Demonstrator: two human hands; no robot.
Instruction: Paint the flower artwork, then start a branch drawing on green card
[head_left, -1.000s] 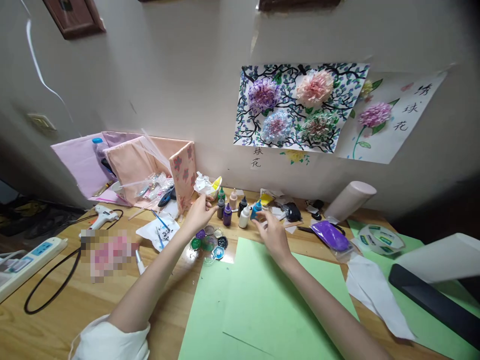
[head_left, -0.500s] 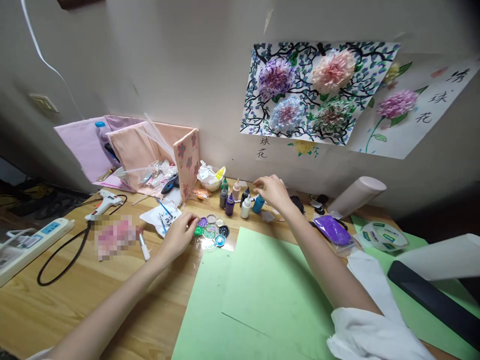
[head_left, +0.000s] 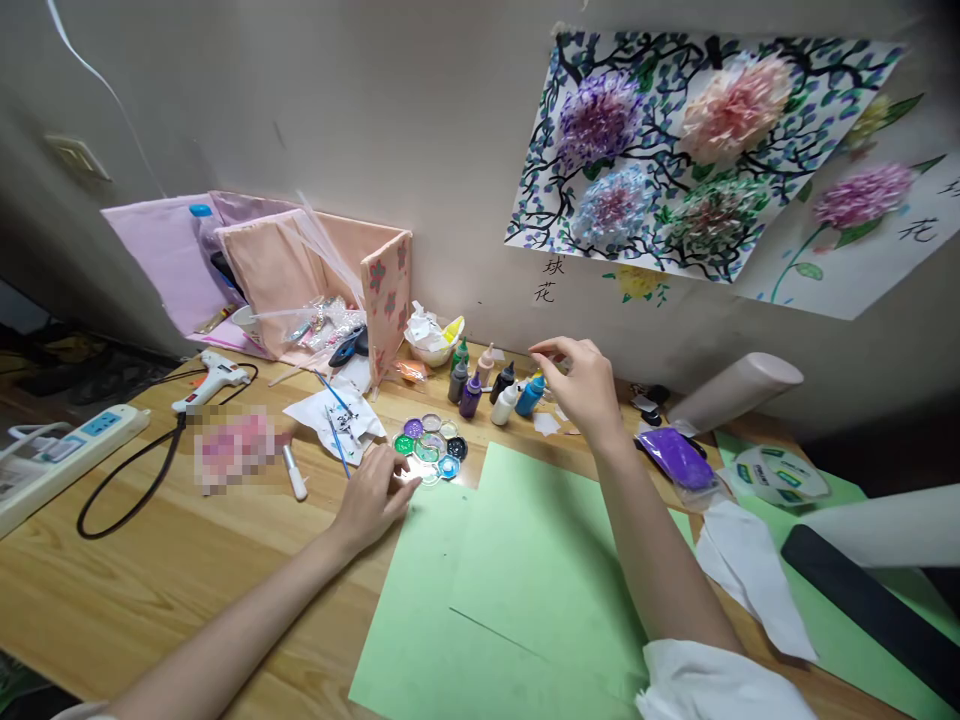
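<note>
Head-cam view down onto a wooden table (head_left: 150, 560) w/ craft supplies; the round paint palette (head_left: 430, 448), a flower-shaped tray w/ purple, green and blue wells, is the landmark here. Left hand (head_left: 373, 500) lies flat on the table just in front of the palette, fingertips at its near rim; grip is released, fingers loosely spread, holding nothing. Right hand (head_left: 581, 385) hovers behind and to the right of the palette, thumb and forefinger pinched together above a blue paint bottle (head_left: 531, 395); can't tell if sth small sits in that pinch. The blue bottle stands upright at the right end of a cluster of small paint bottles (head_left: 480, 380), directly behind the palette, near the wall. A light green paper sheet (head_left: 517, 580) covers the table in front and right of the palette, its corner almost touching it. Left of the palette: a white tissue w/ a thin blue brush (head_left: 337, 440), a white marker (head_left: 294, 473), then a glue gun (head_left: 214, 378) and power strip (head_left: 64, 460) farther out. Behind-left stands a pink fabric box (head_left: 300, 275). Far right of the palette: a purple packet (head_left: 671, 462) and tape roll (head_left: 780, 475). Flower artwork (head_left: 675, 150) hangs on the wall above.
</note>
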